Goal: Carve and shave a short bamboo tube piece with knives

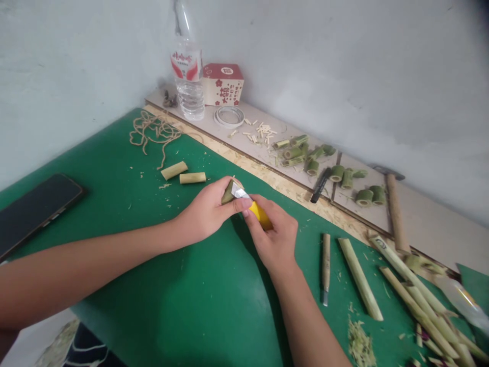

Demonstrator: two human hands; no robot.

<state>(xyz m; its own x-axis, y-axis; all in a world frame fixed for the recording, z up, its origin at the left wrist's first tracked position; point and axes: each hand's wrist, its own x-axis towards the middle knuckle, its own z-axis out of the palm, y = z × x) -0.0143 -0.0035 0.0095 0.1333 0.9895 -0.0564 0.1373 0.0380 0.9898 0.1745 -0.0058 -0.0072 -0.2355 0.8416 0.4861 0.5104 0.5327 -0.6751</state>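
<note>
Gripping the short bamboo piece (228,192) in our left hand (204,211) and the yellow knife (256,210) in our right hand (275,239), both closed tight, we are shaving it, ideally keeping strokes shallow and fingertips behind the blade

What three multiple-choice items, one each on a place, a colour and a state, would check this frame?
1. Where does the phone lie?
A. far left on the green mat
B. beside the bottle
C. under the hammer

2. What colour is the knife handle in the right hand?
A. red
B. yellow
C. black

3. How does the left hand stand to the bamboo piece?
A. apart from it
B. flat on top of it
C. gripping it

Answers: 1 A, the dark screen lies at the mat's left edge. 2 B, yellow shows between the fingers. 3 C, fingers close around the piece at the blade.
</note>
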